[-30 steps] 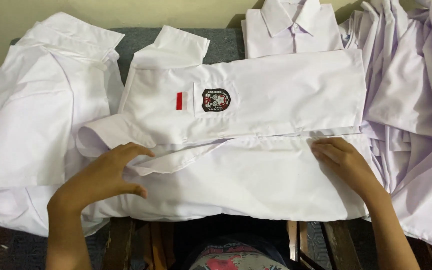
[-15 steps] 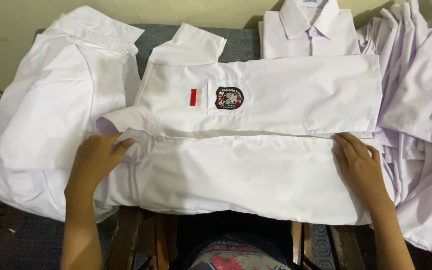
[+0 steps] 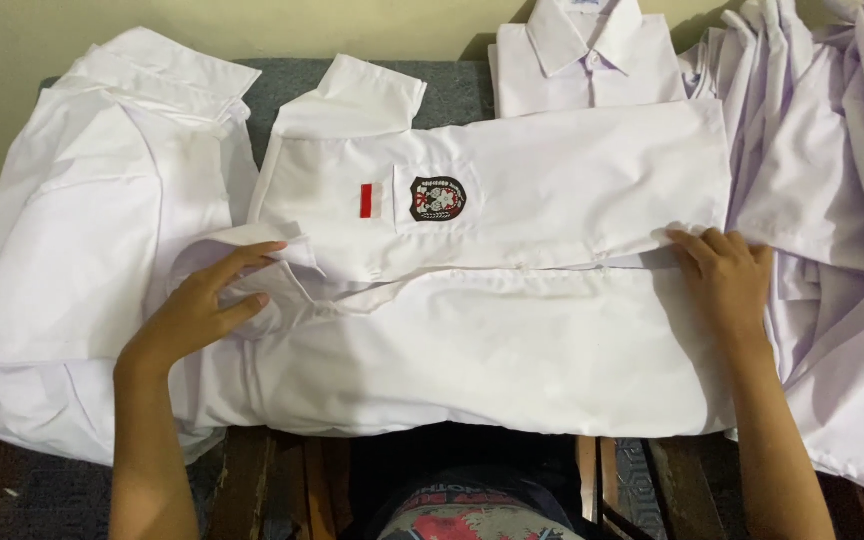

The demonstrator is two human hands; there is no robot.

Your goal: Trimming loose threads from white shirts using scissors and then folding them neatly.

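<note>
Two bare hands rest flat on a white short-sleeved cotton school shirt (image 3: 512, 330) that lies face up and sideways across a grey-blue padded surface (image 3: 282, 85), collar end to the left, hem end to the right. The left hand (image 3: 207, 305) lies palm down at the collar end, fingers spread and extended, the fingertips touching the turned-out collar flap (image 3: 272, 252); it pinches nothing. The right hand (image 3: 727, 275) lies palm down at the hem end, fingers loosely together and pressed on the cloth just where the upper front panel's edge meets the lower panel; it grips nothing either.

On the upper front panel sits a chest pocket bearing a dark shield-shaped embroidered badge (image 3: 437, 198), and just beside it to the left a small red and white rectangular patch (image 3: 371, 200). One short sleeve (image 3: 357, 100) sticks out above the shirt.

A rumpled heap of white shirts (image 3: 82, 250) lies at the left, touching the collar end. A neatly folded white shirt with buttoned collar (image 3: 587, 60) sits beyond, against the pale wall. A loose pile of white garments (image 3: 832, 180) fills the right side, next to the right hand.
</note>
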